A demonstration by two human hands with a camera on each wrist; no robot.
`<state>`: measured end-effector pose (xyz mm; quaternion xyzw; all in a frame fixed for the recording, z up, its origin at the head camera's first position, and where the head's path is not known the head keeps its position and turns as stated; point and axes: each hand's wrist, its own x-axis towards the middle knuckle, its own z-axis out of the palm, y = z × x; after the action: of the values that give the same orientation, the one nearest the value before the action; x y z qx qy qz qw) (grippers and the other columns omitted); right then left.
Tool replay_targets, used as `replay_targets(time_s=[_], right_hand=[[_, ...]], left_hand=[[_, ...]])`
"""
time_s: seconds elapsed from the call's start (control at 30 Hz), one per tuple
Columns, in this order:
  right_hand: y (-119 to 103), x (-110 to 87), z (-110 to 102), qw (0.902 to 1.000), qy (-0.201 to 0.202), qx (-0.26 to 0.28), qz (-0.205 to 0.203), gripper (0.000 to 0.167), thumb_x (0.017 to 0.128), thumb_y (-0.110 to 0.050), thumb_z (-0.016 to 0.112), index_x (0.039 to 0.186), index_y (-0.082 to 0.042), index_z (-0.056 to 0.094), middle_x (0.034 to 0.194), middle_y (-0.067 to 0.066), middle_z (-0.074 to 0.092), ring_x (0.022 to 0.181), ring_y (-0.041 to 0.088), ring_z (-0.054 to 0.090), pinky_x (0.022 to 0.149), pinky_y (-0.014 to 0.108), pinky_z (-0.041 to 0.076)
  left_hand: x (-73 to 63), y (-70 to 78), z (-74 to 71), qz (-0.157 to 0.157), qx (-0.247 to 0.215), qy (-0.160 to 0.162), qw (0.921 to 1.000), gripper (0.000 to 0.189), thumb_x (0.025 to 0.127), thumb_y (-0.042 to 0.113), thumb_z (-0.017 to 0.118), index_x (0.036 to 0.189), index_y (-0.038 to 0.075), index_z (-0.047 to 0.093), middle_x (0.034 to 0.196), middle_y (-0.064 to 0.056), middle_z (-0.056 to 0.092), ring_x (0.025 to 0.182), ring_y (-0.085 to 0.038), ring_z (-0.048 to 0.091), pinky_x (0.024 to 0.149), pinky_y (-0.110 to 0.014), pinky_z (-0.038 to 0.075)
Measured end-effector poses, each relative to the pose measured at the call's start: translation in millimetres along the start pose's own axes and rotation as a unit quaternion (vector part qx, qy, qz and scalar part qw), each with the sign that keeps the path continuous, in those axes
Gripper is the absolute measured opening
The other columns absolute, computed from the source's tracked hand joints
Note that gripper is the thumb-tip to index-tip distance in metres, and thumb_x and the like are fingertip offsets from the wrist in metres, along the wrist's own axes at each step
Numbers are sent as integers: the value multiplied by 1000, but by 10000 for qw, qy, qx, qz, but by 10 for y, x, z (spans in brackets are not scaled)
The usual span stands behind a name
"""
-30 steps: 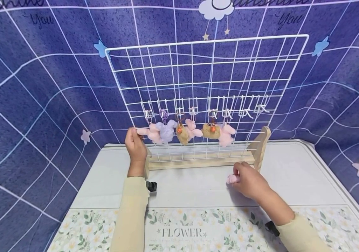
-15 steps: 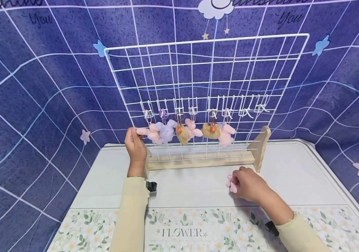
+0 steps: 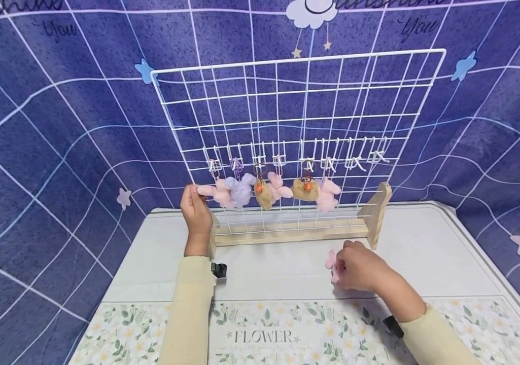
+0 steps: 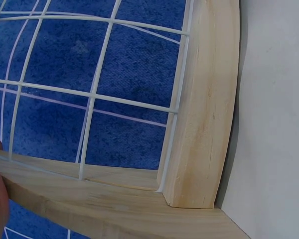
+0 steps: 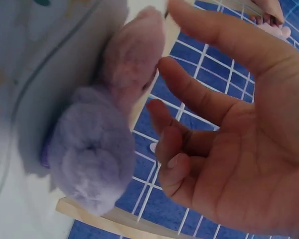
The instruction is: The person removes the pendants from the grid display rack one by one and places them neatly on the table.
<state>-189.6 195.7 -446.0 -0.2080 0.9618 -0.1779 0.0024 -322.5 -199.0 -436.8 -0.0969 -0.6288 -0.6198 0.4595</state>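
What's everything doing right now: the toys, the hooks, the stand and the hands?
White rack: standing in its wooden base.
Six plush toys: hanging in a row.
Two rightmost hooks: bare.
Loose pink plush: not hung, seemingly pinched by the right hand.
Loose purple plush: not hung, beside that pink one.
Left hand: at the rack's left edge, grip unclear.

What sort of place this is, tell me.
Probably a small tabletop display setup, perhaps for filming: a star-patterned blue cloth backs it, a floral-printed table cover lies in front, and a white wire rack carries a row of fluffy charms.
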Motion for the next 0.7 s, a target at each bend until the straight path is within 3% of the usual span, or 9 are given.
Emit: replay_targets(time_s=[0.1,0.17,0.27,0.37,0.47,0.7], right_hand=[[22,88,7,9957,802,475,9,17,77,-15,87,79,-15,70,86,3,61,78,18,52,68,32,46],[26,159,32,9812,1686,934,68,18,83,-12,84,97,-9,72,103,10,61,89,21,55,74,33,47],[8,269,67,9381,3103,1540,54,33,87,-5,79,118,-3,67,122,19,54,103,29,54,80,32,45],[-39,372,60,8989,4011,1754,-187,46,85,-3,80,127,1,61,130,25,47,112,34,51,84,28,41],[-99,473,32,8822,4379,1681,-407,58,84,-6,81,135,0,55,134,28,44,118,37,49,88,29,40],[-207,673,53,8752,4568,1467,-623,78,85,-11,82,152,-7,44,150,30,33,131,43,43,105,51,41]], left_hand=[[-6,-9,5,-34,-1,-1,10000,32,111,7,40,82,2,55,70,-7,49,63,-7,48,60,-17,40],[-5,-21,8,-24,2,22,10000,32,111,8,40,82,5,55,70,-6,49,63,-6,48,60,-19,41],[0,-22,6,10,-9,29,10000,33,110,8,41,82,12,56,70,-9,49,63,-8,48,60,-19,41],[9,-14,6,36,-22,-6,10000,33,110,8,40,83,15,56,70,-17,47,62,-13,48,60,-18,41],[13,-2,8,18,-34,14,10000,33,111,8,41,83,15,56,70,-18,47,62,-18,48,60,-18,41],[0,8,12,-52,-8,113,9999,33,110,6,40,82,11,56,69,-7,49,62,-10,50,59,-17,42]])
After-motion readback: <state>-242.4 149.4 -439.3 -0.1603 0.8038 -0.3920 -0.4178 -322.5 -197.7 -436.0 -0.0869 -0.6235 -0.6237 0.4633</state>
